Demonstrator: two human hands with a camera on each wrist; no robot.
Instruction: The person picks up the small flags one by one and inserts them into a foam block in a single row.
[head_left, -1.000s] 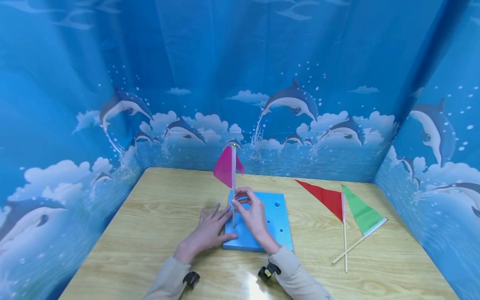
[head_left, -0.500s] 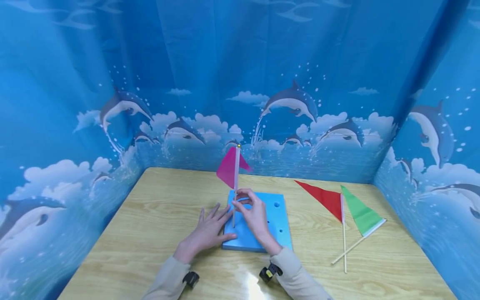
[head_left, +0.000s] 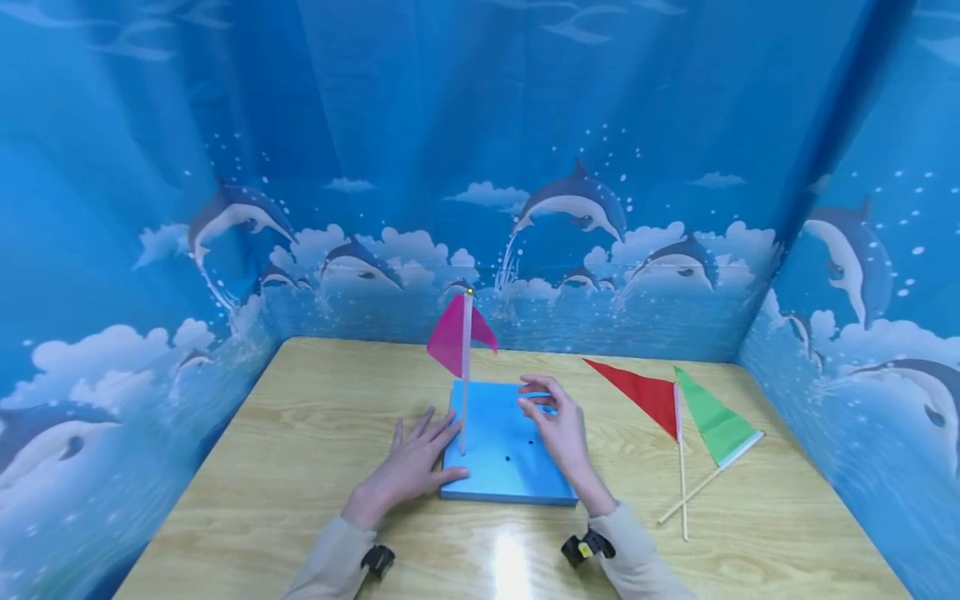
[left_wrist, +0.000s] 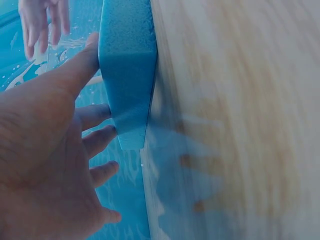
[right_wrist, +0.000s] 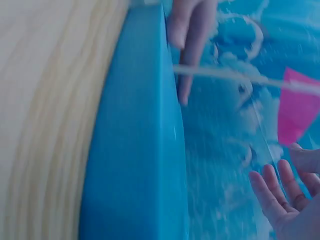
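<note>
A pink flag (head_left: pixel 447 337) on a thin pole stands upright in the left part of a blue foam block (head_left: pixel 487 479). My left hand (head_left: pixel 408 467) rests on the block's left edge, fingers spread and thumb over the front left corner. In the left wrist view, the left fingers (left_wrist: pixel 100 140) lie along the block's side. Over the right half of the block hovers my right hand (head_left: pixel 558 425), apart from the pole, its fingers loosely bent around nothing. The right wrist view shows the same right hand (right_wrist: pixel 290 200) with nothing in it, and the flag pole (right_wrist: pixel 225 74) sticking out of the block.
To the right on the wooden table (head_left: pixel 300 433) lie a red flag (head_left: pixel 648 400) and a green flag (head_left: pixel 716 421), their sticks crossed. Small holes show in the block's top. A blue dolphin-print curtain (head_left: pixel 480 167) surrounds the table's back and sides.
My right hand has let go of the pink flag's pole and moved right over the block. The flag stays upright by itself. My left hand keeps its place on the block.
</note>
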